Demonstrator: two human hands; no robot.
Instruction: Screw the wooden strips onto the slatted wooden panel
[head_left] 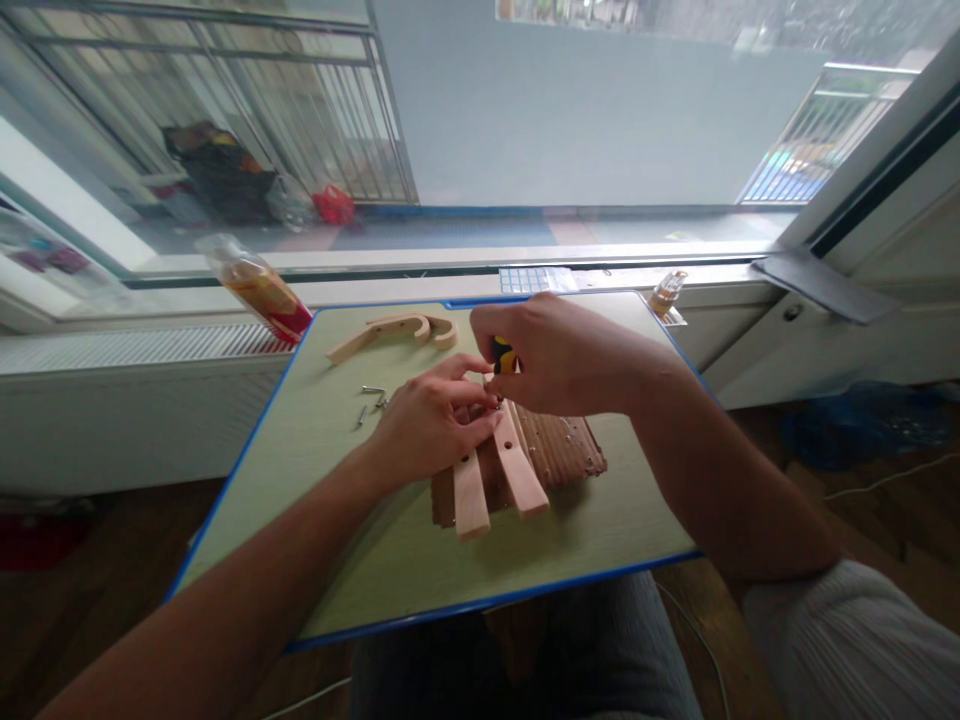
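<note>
My right hand (559, 355) is closed around the yellow-and-black handle of a screwdriver (505, 356), held upright over a pale wooden piece (519, 470). My left hand (431, 420) grips that wooden piece near the screwdriver's tip, thumb and fingers close together. Its fingers partly hide the tip and the spot below it. A second wooden piece (470, 495) with a hole lies alongside, its far part under my left hand. Both pieces rest on a brown corrugated cardboard sheet (562, 445) dotted with small holes.
Curved wooden hooks (390, 328) lie at the table's back left. Nearer my left hand are a hex key (373, 390) and loose screws (362, 415). The blue-edged table (360, 570) stands against a windowsill, between a large bottle (262, 290) and a small bottle (666, 293).
</note>
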